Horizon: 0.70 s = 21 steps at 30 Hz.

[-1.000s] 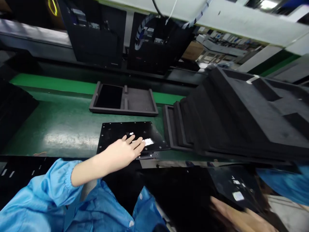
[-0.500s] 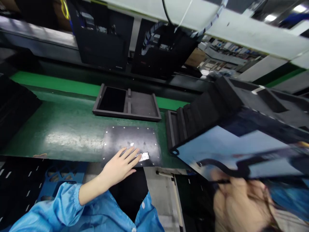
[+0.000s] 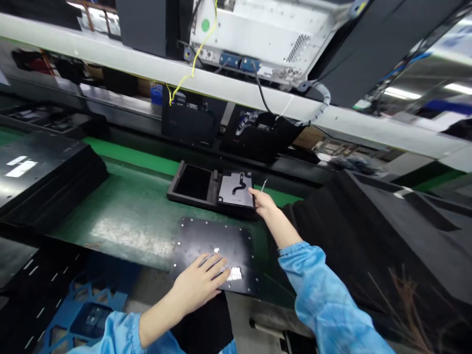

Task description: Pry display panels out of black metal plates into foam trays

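Note:
My left hand (image 3: 201, 285) lies flat with fingers spread on a black metal plate (image 3: 216, 244) that rests on the green belt (image 3: 129, 216) and overhangs its near edge. The plate has small holes along its rim and white labels. My right hand (image 3: 262, 201) reaches forward to the right compartment of a black foam tray (image 3: 191, 196), where a pale sheet with a dark curved mark (image 3: 236, 188) lies. Its fingers touch the sheet's right edge; a thin white stick shows just past them. The tray's left compartment is dark.
A tall stack of black foam trays (image 3: 387, 231) fills the right side. Another stack of black panels (image 3: 40, 177) sits at the left. A blue crate (image 3: 81, 314) is below the belt's edge. A white rail with cables and a metal box (image 3: 258, 29) hangs overhead.
My right hand has come up from the lower right and carried the pale sheet into the tray's right compartment. My left hand stays on the black plate. The view has tilted upward.

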### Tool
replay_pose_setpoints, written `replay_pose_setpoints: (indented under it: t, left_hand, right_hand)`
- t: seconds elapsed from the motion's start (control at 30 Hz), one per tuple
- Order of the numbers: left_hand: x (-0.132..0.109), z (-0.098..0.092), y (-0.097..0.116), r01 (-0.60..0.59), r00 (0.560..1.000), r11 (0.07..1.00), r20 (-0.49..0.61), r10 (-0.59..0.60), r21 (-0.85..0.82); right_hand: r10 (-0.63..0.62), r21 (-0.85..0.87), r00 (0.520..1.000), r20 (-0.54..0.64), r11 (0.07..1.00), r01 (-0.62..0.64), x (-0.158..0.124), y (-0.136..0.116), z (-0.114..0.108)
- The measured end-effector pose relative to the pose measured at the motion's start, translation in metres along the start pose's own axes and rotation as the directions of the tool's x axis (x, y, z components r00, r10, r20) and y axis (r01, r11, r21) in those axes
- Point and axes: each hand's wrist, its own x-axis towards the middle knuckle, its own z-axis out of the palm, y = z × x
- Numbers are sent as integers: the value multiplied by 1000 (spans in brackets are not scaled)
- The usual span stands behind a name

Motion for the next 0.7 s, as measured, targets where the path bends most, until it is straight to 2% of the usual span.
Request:
replay_pose_setpoints:
  t: [0.1, 0.23, 0.3, 0.37, 0.43, 0.53, 0.6, 0.7]
  left_hand:
    - [0, -5, 2, 20, 1000, 1000, 2, -20, 16]
    - [0, -12, -1, 16, 1000, 999, -12, -15, 38]
    - [-1, -14, -5, -3, 1000, 998, -19, 4, 57]
    - [-1, -14, -9, -21, 999, 996, -25, 23, 91]
    - [-1, -14, -11, -32, 999, 991, -28, 36, 129]
    - [-1, -14, -14, -42, 999, 986, -27, 47, 161]
    - [0, -16, -14, -46, 998, 986, -30, 51, 159]
    - [2, -20, -13, -22, 999, 993, -34, 26, 118]
  right_hand:
    - [50, -71, 997, 64, 996, -45, 5, 10, 52]
    - [23, -135, 988, 153, 991, -2, -2, 23, 124]
    - [-14, -167, 980, 198, 985, 48, -6, 24, 148]
    - [-71, -193, 968, 242, 974, 120, -10, 22, 159]
    - [-157, -208, 949, 275, 953, 218, -13, 18, 155]
    - [-305, -208, 893, 331, 900, 384, -23, 14, 125]
    - [-352, -205, 849, 395, 867, 454, -36, 16, 90]
    - [-351, -261, 812, 467, 822, 506, -61, 37, 18]
